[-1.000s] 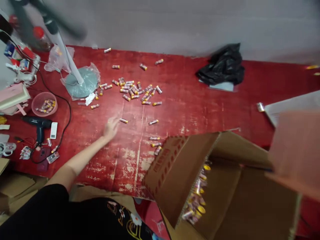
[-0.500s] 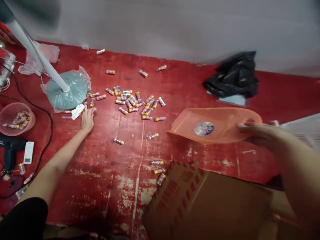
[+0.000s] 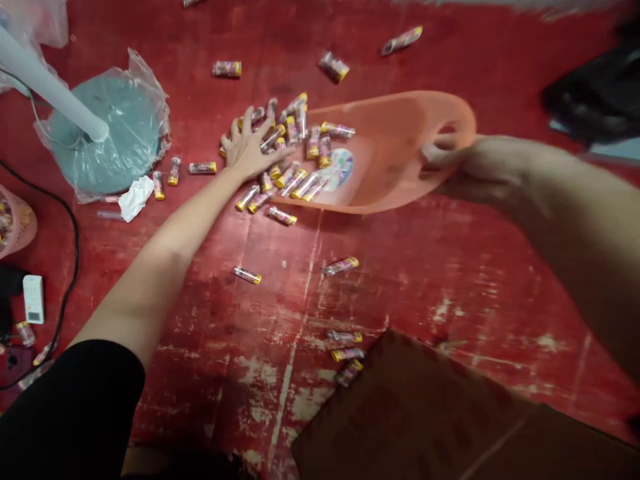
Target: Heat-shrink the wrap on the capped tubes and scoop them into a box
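My right hand (image 3: pixel 483 167) grips an orange plastic scoop (image 3: pixel 387 143) by the holed handle at its right end. A round sticker (image 3: pixel 343 167) shows on the scoop's floor. Several small clear tubes with yellow ends (image 3: pixel 325 152) lie on the scoop's left part. My left hand (image 3: pixel 245 153) is spread with its fingers apart over the left side of the tube pile (image 3: pixel 280 177), against the scoop's open edge. Some tubes under and around its fingers are partly hidden. A loose tube (image 3: pixel 203 168) lies just left of that hand.
Stray tubes (image 3: pixel 341 267) are scattered over the worn red surface (image 3: pixel 200 373). On the left stand a plastic-wrapped lamp base (image 3: pixel 120 110), a crumpled tissue (image 3: pixel 136 199) and a pink basket (image 3: pixel 23 223). A cardboard box (image 3: pixel 425 413) sits in front, a black bag (image 3: pixel 595 93) at right.
The scoop has moved left up to the pile, and several tubes are now on it. My left hand has gone right, from beside the tissue onto the tubes. The view has tilted down and closer.
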A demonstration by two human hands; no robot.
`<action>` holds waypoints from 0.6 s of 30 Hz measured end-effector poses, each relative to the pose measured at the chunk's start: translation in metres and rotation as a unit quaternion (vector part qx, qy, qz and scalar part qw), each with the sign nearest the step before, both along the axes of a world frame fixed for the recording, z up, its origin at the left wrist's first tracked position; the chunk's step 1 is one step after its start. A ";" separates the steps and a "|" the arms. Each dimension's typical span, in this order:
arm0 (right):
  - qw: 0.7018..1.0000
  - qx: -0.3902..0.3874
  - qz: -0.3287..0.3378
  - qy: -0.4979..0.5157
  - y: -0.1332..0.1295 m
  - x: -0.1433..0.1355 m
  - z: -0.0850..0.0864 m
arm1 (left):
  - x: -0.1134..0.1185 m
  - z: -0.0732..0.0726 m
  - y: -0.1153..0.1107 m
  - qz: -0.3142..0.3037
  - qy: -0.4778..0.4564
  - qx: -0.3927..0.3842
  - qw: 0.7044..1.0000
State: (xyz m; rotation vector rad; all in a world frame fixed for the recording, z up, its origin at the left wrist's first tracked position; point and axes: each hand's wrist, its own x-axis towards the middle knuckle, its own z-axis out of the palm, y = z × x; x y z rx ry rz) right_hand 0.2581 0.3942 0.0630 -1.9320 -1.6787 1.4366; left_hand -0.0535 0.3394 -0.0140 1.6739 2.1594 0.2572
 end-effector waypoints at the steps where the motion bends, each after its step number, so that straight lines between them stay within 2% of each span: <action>1: 0.996 -0.044 -0.023 0.069 -0.007 -0.015 -0.004 | 0.007 -0.002 -0.003 0.000 -0.001 0.002 1.000; 3: 0.975 -0.107 -0.066 0.182 -0.024 -0.039 -0.010 | 0.014 -0.005 -0.012 0.008 -0.007 0.007 1.000; 5: 0.961 -0.129 -0.086 0.230 -0.041 -0.053 -0.010 | 0.017 -0.003 -0.025 0.023 -0.018 0.014 0.999; 7: 0.951 -0.146 -0.095 0.255 -0.056 -0.055 -0.002 | 0.021 0.006 -0.040 0.044 -0.031 0.025 0.998; 9: 0.948 -0.153 -0.096 0.263 -0.068 -0.047 0.018 | 0.029 0.024 -0.055 0.061 -0.040 0.040 0.997; 11: 0.950 -0.142 -0.098 0.261 -0.079 -0.031 0.051 | 0.044 0.054 -0.069 0.068 -0.042 0.062 0.995; 13: 0.955 -0.115 -0.100 0.254 -0.093 -0.006 0.096 | 0.067 0.094 -0.083 0.068 -0.042 0.095 0.992; 15: 0.966 -0.065 -0.091 0.235 -0.114 0.029 0.146 | 0.098 0.140 -0.099 0.061 -0.048 0.136 0.988; 18: 0.994 0.067 -0.041 0.076 -0.164 0.105 0.213 | 0.160 0.214 -0.129 0.026 -0.074 0.197 0.977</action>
